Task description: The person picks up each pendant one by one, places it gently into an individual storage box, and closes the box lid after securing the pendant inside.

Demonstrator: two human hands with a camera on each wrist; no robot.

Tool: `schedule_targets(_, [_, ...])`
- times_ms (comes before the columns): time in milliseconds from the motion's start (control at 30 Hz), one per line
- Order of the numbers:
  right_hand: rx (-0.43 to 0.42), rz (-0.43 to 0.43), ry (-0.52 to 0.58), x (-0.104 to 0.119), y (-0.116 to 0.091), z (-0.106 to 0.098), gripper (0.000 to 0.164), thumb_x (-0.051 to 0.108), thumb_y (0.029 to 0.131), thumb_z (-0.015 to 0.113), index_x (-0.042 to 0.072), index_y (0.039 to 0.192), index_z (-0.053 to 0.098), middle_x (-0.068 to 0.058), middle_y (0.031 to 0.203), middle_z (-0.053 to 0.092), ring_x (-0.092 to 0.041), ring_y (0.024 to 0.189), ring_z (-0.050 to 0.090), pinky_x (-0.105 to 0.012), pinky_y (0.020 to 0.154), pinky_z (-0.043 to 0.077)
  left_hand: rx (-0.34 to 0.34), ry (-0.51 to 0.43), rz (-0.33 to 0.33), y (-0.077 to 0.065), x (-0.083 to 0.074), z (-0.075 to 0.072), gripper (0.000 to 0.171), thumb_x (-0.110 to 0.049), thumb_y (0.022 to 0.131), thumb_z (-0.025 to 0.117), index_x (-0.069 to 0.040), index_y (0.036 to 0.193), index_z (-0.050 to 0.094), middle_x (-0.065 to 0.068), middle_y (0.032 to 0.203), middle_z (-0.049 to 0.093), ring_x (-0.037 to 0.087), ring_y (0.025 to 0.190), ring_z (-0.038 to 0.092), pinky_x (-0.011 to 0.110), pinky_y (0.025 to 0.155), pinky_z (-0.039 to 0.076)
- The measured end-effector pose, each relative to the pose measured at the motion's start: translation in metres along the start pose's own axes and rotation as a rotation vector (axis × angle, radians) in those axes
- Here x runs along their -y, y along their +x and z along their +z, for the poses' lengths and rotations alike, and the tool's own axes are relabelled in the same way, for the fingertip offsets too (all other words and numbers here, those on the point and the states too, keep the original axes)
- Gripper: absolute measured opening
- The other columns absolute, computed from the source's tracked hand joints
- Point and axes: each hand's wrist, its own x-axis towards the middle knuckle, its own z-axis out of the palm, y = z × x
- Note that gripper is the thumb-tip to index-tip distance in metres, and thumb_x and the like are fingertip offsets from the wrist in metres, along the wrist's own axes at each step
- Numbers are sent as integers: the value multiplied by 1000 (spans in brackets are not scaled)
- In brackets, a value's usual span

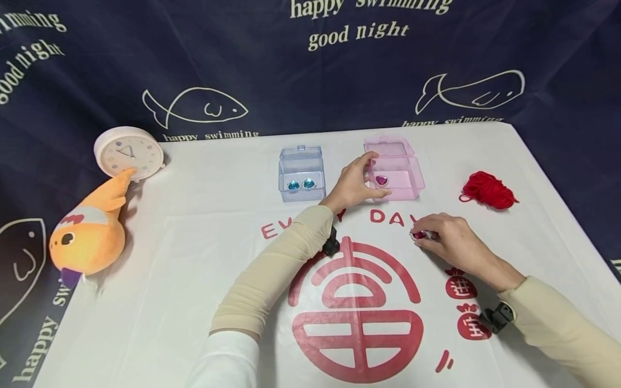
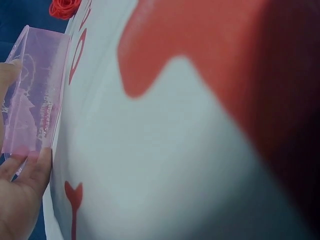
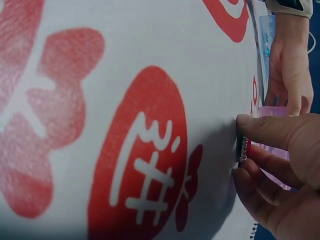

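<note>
My left hand [image 1: 353,183] grips the left side of an open pink clear plastic box [image 1: 416,178], thumb at its front and fingers toward the back. Inside the box lies one magenta gem [image 1: 381,180] with a silvery beaded rim. To the right and nearer, my right hand [image 1: 456,240] pinches a second magenta gem [image 1: 418,235] just above or at the cloth; contact is unclear. In the right wrist view this gem [image 3: 244,149] appears edge-on between thumb and fingers. Left of the pink box, an open blue clear box [image 1: 302,167] holds two blue gems [image 1: 309,184].
A ball of red yarn [image 1: 489,191] lies at the right. On the far left are a white alarm clock [image 1: 129,153] and an orange plush toy [image 1: 92,231]. The white tablecloth [image 1: 184,258] carries red prints, and a dark blue curtain [image 1: 271,81] hangs behind.
</note>
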Motion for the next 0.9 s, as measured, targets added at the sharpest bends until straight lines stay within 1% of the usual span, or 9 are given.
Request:
schedule_targets(133, [-6, -7, 9, -1, 1, 0, 24, 5, 73, 82, 6, 96, 73, -12, 100, 71, -28, 92, 65, -47, 79, 58, 2, -21, -11, -2, 1, 0, 90, -29, 66, 90, -15, 140, 42, 8, 132, 55, 16, 118, 54, 21, 98, 47])
schedule_targets(200, [-47, -44, 6, -3, 2, -1, 23, 4, 71, 83, 7, 93, 74, -9, 96, 71, -22, 84, 64, -39, 73, 58, 3, -27, -9, -2, 1, 1, 89, -28, 66, 90, -15, 140, 42, 8, 131, 56, 17, 118, 54, 22, 97, 48])
schedule_targets(267, [-100, -96, -2, -4, 5, -5, 24, 2, 69, 83, 8, 90, 74, -7, 92, 71, -18, 78, 62, -28, 67, 55, 4, -33, -6, -2, 2, 1, 89, -28, 67, 90, -14, 140, 41, 8, 131, 56, 17, 118, 54, 22, 97, 48])
schedule_targets(333, [-154, -140, -14, -5, 8, -11, 26, 1, 66, 84, 9, 88, 73, -4, 90, 71, -16, 74, 61, -25, 62, 51, 2, -27, 0, -2, 2, 1, 88, -28, 67, 89, -14, 140, 41, 8, 132, 56, 16, 118, 54, 22, 98, 48])
schedule_targets(400, [-192, -171, -15, -3, 11, -20, 28, 0, 64, 84, 9, 88, 73, -4, 89, 71, -16, 74, 63, -25, 61, 52, 1, -25, 1, -1, 0, 1, 88, -28, 67, 89, -14, 140, 41, 8, 132, 55, 16, 118, 54, 22, 98, 48])
schedule_targets(500, [-216, -159, -22, 0, 16, -31, 30, -2, 63, 85, 9, 89, 74, -3, 90, 72, -17, 72, 65, -27, 60, 54, 1, -8, -2, -1, -1, 0, 89, -29, 67, 89, -16, 140, 41, 7, 133, 55, 16, 119, 54, 23, 99, 47])
schedule_targets(633, [-246, -133, -24, 3, 22, -42, 30, -2, 64, 85, 9, 90, 74, -3, 92, 72, -18, 70, 65, -12, 62, 49, 4, -1, -3, -1, 0, 0, 89, -30, 67, 89, -16, 140, 41, 6, 135, 54, 16, 120, 53, 24, 101, 47])
schedule_targets(733, [-263, -151, -27, 3, 30, -48, 30, -1, 64, 85, 8, 91, 74, -4, 93, 72, -20, 71, 65, -5, 65, 44, 2, -5, -2, -1, 0, 0, 89, -29, 67, 89, -16, 140, 41, 7, 136, 54, 17, 120, 53, 25, 101, 47])
schedule_targets(900, [-266, -169, -34, 3, 45, -56, 30, 0, 66, 85, 7, 93, 74, -6, 92, 73, -21, 73, 65, -6, 66, 44, -1, -13, -6, -1, 1, 1, 89, -29, 67, 90, -16, 140, 41, 7, 136, 54, 17, 121, 53, 24, 101, 47])
